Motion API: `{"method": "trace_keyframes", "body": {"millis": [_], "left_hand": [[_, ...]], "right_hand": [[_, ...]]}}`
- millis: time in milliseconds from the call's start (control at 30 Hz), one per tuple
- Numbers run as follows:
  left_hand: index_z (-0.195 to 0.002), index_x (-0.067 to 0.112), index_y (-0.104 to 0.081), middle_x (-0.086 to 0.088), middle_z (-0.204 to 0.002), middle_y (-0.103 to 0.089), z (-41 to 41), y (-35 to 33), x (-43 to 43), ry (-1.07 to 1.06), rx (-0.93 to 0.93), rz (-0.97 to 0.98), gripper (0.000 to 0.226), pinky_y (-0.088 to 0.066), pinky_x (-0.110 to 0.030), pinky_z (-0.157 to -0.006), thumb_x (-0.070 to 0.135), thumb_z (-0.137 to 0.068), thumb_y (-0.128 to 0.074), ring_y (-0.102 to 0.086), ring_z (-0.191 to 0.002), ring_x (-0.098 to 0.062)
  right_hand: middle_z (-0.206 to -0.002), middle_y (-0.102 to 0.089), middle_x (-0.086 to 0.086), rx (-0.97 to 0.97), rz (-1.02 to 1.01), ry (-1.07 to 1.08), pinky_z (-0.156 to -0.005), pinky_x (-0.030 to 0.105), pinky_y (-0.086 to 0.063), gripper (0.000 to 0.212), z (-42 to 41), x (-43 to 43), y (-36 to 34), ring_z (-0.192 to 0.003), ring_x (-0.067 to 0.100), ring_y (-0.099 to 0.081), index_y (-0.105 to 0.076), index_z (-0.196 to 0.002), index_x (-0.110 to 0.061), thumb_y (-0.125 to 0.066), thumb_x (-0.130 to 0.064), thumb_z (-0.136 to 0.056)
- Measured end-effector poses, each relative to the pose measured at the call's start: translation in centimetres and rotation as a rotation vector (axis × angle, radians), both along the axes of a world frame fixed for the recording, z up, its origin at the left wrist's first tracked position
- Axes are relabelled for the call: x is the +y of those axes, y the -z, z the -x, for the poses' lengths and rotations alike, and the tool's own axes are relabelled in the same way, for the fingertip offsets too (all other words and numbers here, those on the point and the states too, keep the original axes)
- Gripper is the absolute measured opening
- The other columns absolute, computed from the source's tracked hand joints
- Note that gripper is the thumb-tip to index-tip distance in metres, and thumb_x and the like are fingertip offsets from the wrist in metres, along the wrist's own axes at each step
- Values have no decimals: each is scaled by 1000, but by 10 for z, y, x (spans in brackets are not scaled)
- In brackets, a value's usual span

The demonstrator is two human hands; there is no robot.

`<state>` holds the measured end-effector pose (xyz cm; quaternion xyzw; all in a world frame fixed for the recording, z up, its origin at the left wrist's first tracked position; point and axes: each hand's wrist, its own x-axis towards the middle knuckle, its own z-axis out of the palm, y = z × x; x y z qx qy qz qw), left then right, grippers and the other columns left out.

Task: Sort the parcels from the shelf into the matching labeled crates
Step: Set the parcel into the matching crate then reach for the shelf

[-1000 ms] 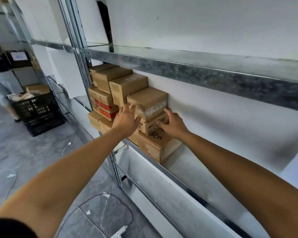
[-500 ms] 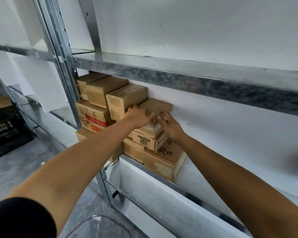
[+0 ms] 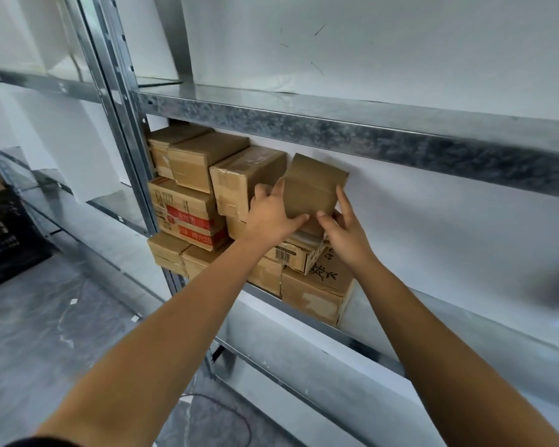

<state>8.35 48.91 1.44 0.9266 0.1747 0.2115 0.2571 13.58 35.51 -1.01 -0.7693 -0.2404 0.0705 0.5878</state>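
Left grip (image 3: 268, 217) and right grip (image 3: 344, 233) clasp one tilted parcel (image 3: 313, 188) over the shelf's (image 3: 417, 312) stacked boxes (image 3: 188, 214)

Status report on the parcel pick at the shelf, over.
Left hand and right hand both grip the small parcel. Parcel tilted, atop the stack. Shelf beam just overhead; taped box close on its left.

A plain white wall (image 3: 400, 43), marked by a few dark scuffs, backs galvanized steel shelving (image 3: 336, 132). The floor (image 3: 29, 333) is grey mottled concrete with small white scraps (image 3: 74, 301) scattered on it. The light is soft and even.
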Motion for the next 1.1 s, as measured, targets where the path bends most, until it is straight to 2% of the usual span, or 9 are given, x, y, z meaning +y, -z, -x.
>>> {"method": "trace_keyframes", "body": {"millis": [167, 267, 400, 533, 600, 667, 833, 1000, 1100], "left_hand": [[-148, 11, -15, -15, -138, -26, 21, 5, -16, 39, -4, 110, 98, -29, -33, -109, 36, -74, -75, -35, -128, -31], [-147, 13, -15, -12, -135, -27, 34, 15, -32, 67, 12, 154, 102, -29, -33, -109, 35, -70, -78, -36, -125, -28], [-137, 12, -32, -9, -133, -32, 45, 25, -53, 120, 64, 191, 85, -34, -34, -104, 37, -70, -78, -37, -124, -24], [-141, 22, -27, -3, -141, -27, 52, 25, -69, 275, 93, 290, 87, -35, -37, -105, 47, -72, -73, -35, -128, -22], [-140, 25, -28, 0, -142, -28, 54, 24, -79, 347, 121, 346, 84, -38, -38, -104, 53, -72, -69, -38, -128, -21], [-137, 24, -32, 0, -139, -36, 56, 24, -89, 408, 128, 395, 77, -39, -37, -103, 54, -75, -65, -41, -125, -20], [-111, 29, -45, 10, -112, -52, 69, 23, -124, 589, 137, 607, 34, -39, -27, -93, 52, -85, -47, -48, -111, -9], [-112, 21, -47, 7, -109, -53, 76, 29, -172, 603, 146, 635, 39, -36, -23, -85, 53, -90, -38, -50, -107, -11], [-117, 15, -46, 0, -115, -53, 84, 33, -210, 630, 103, 699, 40, -43, -16, -77, 46, -93, -37, -50, -107, -12]], "right_hand": [[-149, -37, 2, 42, -48, 50, -92, 22, -39, 74, 26, -18, 3, -129, 19, -45, -3, -148, -37, -53, -28, -94], [-148, -35, 3, 118, -87, 126, -103, 32, -36, 73, 43, -31, 6, -131, 23, -41, -3, -149, -34, -52, -30, -94], [-146, -35, 1, 211, -206, 256, -104, 42, -37, 61, 60, -54, 9, -127, 23, -40, -21, -146, -33, -51, -34, -93], [-141, -38, 1, 288, -321, 336, -106, 49, -38, 45, 77, -83, 14, -130, 27, -40, -36, -135, -34, -45, -43, -92], [-138, -41, 0, 311, -363, 372, -106, 49, -37, 31, 86, -97, 17, -130, 28, -41, -38, -123, -37, -42, -43, -93], [-130, -46, -4, 308, -375, 396, -106, 49, -38, 28, 94, -111, 20, -127, 28, -44, -38, -120, -37, -39, -44, -93], [-111, -57, -10, 259, -407, 492, -101, 40, -42, 19, 109, -152, 21, -118, 21, -51, -50, -107, -37, -37, -44, -95], [-101, -61, -4, 223, -444, 561, -87, 31, -46, 12, 131, -205, 18, -105, 20, -56, -52, -94, -28, -42, -36, -97], [-103, -61, 0, 208, -448, 600, -93, 40, -46, 16, 147, -245, 19, -110, 24, -56, -51, -88, -24, -44, -35, -96]]}}
